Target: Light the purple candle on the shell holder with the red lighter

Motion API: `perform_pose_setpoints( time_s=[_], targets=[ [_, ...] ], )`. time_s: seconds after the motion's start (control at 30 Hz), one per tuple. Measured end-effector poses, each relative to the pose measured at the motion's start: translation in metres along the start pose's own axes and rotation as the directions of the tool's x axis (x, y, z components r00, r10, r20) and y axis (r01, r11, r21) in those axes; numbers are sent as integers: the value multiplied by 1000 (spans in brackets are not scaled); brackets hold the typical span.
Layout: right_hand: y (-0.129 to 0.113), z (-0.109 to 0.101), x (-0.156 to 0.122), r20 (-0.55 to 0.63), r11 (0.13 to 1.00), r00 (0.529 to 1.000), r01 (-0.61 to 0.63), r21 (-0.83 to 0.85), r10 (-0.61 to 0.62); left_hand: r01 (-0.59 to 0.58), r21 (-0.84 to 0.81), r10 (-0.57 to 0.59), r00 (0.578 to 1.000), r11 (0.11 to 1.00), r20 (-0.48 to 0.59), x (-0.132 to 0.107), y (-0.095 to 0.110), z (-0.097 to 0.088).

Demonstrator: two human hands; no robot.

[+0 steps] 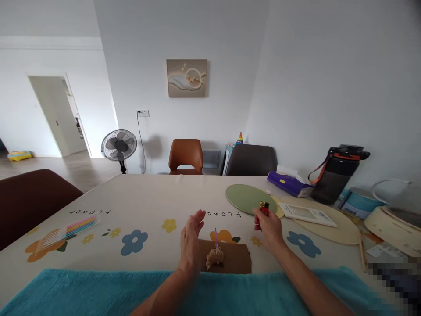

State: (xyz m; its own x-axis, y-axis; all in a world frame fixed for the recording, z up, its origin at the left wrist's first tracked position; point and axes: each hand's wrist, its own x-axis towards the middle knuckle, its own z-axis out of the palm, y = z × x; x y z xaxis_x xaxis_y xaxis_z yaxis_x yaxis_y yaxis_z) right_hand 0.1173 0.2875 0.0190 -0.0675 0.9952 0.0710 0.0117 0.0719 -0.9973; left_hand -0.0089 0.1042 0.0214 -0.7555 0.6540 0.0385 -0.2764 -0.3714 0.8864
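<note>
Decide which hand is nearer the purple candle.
Left: the left hand is just left of the purple candle; the right hand, holding a red lighter, is farther right.

Soft light leaves faint shadows on the wall (226, 105); edges stretch.

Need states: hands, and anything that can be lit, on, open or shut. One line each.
Left hand, open, holding nothing
Right hand, closed around red lighter
Red lighter, held upright, no flame visible
Candle, upright in brown lump, no flame visible
Fan, blades look still
Door, open
Tissue pack, open, tissue sticking out
Bottle, standing, lid on
</note>
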Motion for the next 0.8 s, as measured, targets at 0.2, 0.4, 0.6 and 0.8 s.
perform_pose_setpoints(
  time_s=[0.2, 0.4, 0.6, 0.8],
  targets=[
    [-12, 13, -17, 100, 996, 994, 31, 79, -39, -11, -7, 11, 1000, 1000, -3, 2, -1, 0],
    [-27, 19, -37, 212, 997, 977, 14, 74, -29, -20, -15, 19, 1000, 1000, -7, 1, -1, 2],
    [-37, 23, -51, 358, 994, 934, -26, 109, -15, -13, -6, 13, 1000, 1000, -15, 0, 3, 3],
    [-39, 26, -59, 384, 990, 919, -122, 74, 84, -9, 2, 9, 1000, 1000, -12, 0, 3, 2]
  ],
)
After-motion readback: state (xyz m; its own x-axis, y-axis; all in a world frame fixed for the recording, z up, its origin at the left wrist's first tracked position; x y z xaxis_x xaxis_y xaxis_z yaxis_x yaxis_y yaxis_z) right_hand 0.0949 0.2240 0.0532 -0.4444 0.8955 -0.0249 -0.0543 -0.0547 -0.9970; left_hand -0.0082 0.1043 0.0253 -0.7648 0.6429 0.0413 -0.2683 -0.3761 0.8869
